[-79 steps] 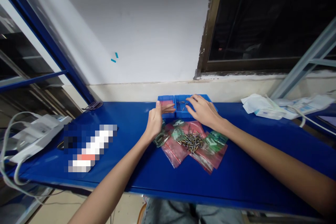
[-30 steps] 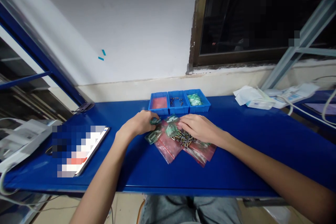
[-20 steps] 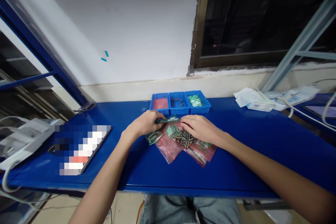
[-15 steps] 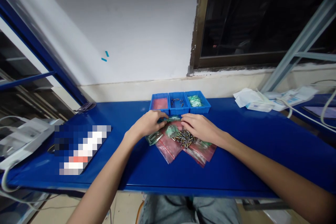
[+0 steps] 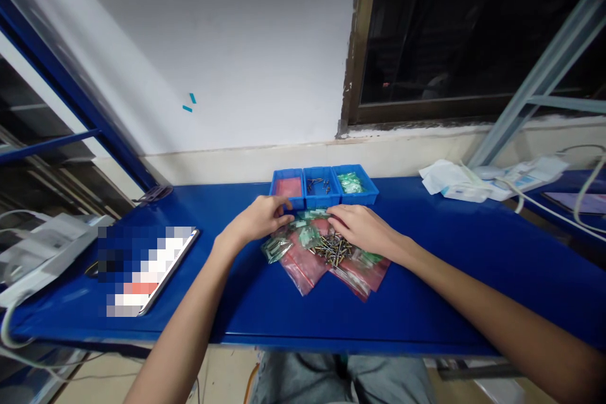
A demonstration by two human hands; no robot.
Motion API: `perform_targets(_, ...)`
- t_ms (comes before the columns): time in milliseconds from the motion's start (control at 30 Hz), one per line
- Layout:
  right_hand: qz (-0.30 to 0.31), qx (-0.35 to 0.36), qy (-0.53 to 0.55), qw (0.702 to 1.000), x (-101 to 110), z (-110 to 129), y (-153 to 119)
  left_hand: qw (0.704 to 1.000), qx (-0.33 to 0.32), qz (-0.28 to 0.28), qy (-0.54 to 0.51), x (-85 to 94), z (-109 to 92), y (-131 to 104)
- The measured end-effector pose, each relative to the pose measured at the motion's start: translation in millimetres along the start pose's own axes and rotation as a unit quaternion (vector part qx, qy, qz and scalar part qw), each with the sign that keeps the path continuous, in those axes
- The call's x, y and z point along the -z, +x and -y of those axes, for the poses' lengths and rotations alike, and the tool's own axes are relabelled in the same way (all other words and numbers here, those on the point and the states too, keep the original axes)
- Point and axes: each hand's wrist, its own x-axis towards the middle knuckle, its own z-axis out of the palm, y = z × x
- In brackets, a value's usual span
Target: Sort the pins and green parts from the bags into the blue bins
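Observation:
Red-tinted plastic bags [image 5: 303, 268] lie on the blue table, with a heap of metal screws [image 5: 335, 248] on top. Small green packets [image 5: 310, 237] are beside the screws and behind them. My left hand [image 5: 265, 218] is at the left rear of the pile, fingers curled with a gap between thumb and forefinger, and nothing visible between them. At the right rear, my right hand [image 5: 362, 226] rests over the pile, its fingertips at the green packets; whether it grips one is unclear. Another clear packet [image 5: 277, 248] lies below my left hand.
Behind the pile, three blue bins hold red bags [image 5: 288, 187], a few screws [image 5: 318, 186] and green packets [image 5: 350, 183]. A partly pixelated flat object [image 5: 163, 271] lies left. White packaging [image 5: 454, 181] and cables are at right, a power strip [image 5: 52, 259] far left.
My left hand has moved slightly left, away from the green packets at the rear, and its thumb and forefinger show more apart. My right hand has hardly moved.

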Motion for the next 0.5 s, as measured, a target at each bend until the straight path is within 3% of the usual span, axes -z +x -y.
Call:
perform_targets(67,-0.004,0.009,0.01,1.0,0,0,0,0.996,0.067,0.064,-0.001,5.9,8,-3)
perform_targets(167,-0.012,0.041,0.029,0.999,-2,2,0,0.988,0.099,0.122,-0.01,8.0,12,-5)
perform_targets(400,-0.01,0.114,0.006,0.993,-4,9,-1,0.983,0.079,0.137,-0.091,8.3,4,-9)
perform_targets(500,-0.008,0.121,-0.006,0.993,-4,11,-1,0.978,0.088,0.171,-0.082,11.3,5,-9)
